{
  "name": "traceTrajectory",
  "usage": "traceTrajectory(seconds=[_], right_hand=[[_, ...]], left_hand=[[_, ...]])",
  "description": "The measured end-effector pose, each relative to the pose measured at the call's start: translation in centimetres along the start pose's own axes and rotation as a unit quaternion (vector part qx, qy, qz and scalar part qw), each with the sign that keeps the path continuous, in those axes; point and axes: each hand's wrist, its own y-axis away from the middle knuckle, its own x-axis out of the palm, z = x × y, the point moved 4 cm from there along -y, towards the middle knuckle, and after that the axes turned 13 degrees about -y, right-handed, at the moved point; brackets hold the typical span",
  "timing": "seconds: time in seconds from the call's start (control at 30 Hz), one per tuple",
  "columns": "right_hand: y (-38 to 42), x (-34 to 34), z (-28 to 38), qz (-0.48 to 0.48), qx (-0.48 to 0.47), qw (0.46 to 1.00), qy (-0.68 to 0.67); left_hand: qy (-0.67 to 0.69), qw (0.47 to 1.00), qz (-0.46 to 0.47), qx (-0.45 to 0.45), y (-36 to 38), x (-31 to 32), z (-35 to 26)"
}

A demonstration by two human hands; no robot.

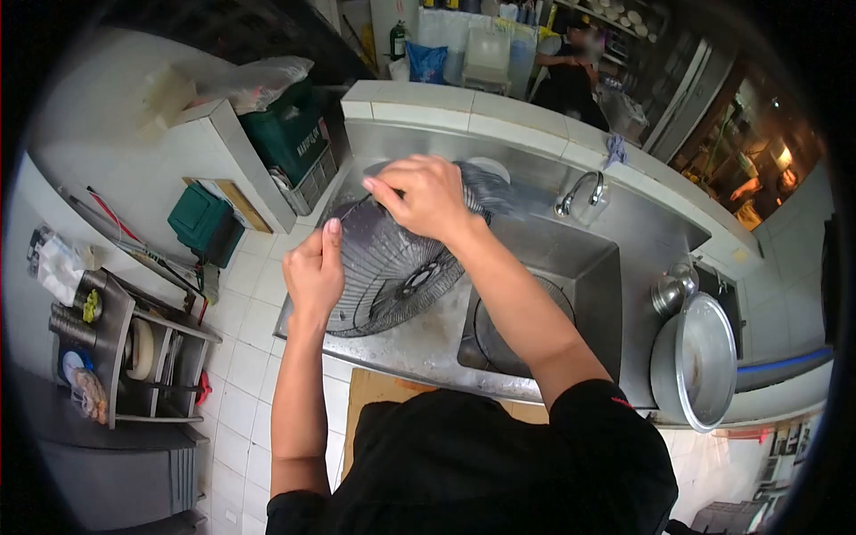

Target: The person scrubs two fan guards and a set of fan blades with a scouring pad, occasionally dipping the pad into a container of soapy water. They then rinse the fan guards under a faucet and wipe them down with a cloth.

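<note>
A round black wire fan grille is tilted over the left drainboard of the steel sink unit. My left hand is closed on its rim at the upper left. At the grille's top, my right hand is closed around the rim as well, with the thumb pointing left. A short dark stretch of the rim shows between the two hands. Behind my right hand a dark, blurred object lies near a white round item. Another round wire grille rests in the sink basin, partly hidden by my right forearm.
A curved faucet stands behind the basin. To the right are a large metal basin and metal bowls. A tiled ledge runs along the back. Beyond it, a person in dark clothes. Green bin at left.
</note>
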Motion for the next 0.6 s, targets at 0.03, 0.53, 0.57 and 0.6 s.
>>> traceTrajectory(seconds=[0.03,0.53,0.57,0.6], right_hand=[[0.1,0.4,0.5,0.055,0.039,0.997,-0.028],[41.3,-6.8,-30.0,0.187,0.73,0.653,-0.077],[45.7,-6.7,-30.9,0.202,0.748,0.63,-0.047],[49.2,-6.6,-30.9,0.197,0.774,0.6,-0.041]], left_hand=[[-0.019,1.0,0.002,0.006,0.0,0.0,-0.3],[0.009,0.999,0.011,-0.049,-1.3,-2.1,6.5],[0.046,0.999,-0.003,-0.018,-2.0,-1.7,6.4],[0.109,0.993,-0.008,-0.033,-2.4,-1.3,5.6]])
